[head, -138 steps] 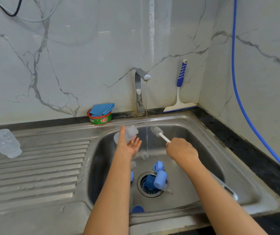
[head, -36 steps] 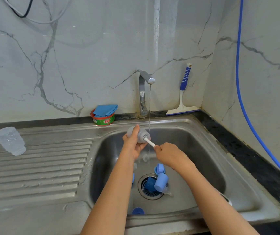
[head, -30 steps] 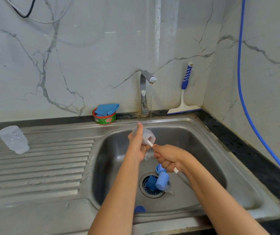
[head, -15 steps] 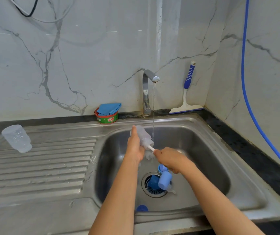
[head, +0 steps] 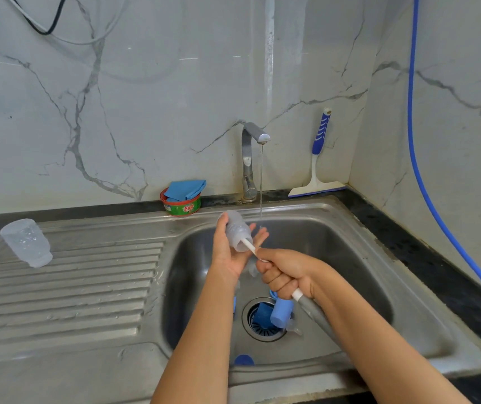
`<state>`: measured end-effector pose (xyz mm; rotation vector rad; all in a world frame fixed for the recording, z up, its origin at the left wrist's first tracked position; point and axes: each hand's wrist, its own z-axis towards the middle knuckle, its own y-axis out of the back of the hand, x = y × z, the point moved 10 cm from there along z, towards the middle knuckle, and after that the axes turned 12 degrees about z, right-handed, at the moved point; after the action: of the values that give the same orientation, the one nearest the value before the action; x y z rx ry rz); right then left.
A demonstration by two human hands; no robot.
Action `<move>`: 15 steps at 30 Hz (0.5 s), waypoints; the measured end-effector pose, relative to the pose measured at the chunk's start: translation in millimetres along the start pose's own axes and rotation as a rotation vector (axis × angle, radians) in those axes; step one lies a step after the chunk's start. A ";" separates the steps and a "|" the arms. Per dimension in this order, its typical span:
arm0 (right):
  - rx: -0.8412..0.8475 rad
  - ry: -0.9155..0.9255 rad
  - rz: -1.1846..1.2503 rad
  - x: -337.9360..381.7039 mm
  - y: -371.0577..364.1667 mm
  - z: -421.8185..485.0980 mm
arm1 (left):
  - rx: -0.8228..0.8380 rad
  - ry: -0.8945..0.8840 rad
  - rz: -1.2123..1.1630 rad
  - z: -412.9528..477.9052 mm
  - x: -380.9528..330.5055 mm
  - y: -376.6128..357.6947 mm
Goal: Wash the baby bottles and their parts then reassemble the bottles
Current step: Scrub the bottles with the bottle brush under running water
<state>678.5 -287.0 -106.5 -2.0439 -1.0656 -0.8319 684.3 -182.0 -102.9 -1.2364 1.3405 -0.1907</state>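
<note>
i see the left hand curled round a clear baby bottle, thumb on its left side, fingers behind it, its mouth tilted down toward the near right. the right hand is a fist round the bottle brush. the brush's white shaft runs up into the bottle's mouth, and the grey end of the handle sticks out below the fist.

both hands are over the sink basin. a thin stream of water falls from the tap just right of the bottle, by the left fingertips.

at the drain lie blue bottle parts, and another blue piece shows at the near wall. a second clear bottle sits mouth-down on the ribbed drainboard at the far left.

on the dark desk behind the sink, a green soap tub carries a blue cloth. a blue-handled squeegee leans on the wall right of the tap.
</note>
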 end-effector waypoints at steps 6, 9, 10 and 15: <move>-0.206 0.001 -0.312 -5.4 12.7 1.8 | -0.107 0.001 -0.038 -1.4 1.6 9.8; -0.512 0.173 -0.780 16.9 27.4 -1.2 | -0.164 0.010 0.123 2.7 4.5 19.0; -0.595 0.216 -0.916 23.0 28.1 -3.6 | -0.157 0.023 0.126 3.3 6.2 16.9; -0.767 0.293 -1.116 40.0 32.1 -11.4 | -0.123 -0.010 0.159 7.4 1.0 14.6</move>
<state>722.0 -293.0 -77.6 -1.6073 -1.9156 -2.2950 682.8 -172.5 -116.2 -1.2239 1.4521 0.0108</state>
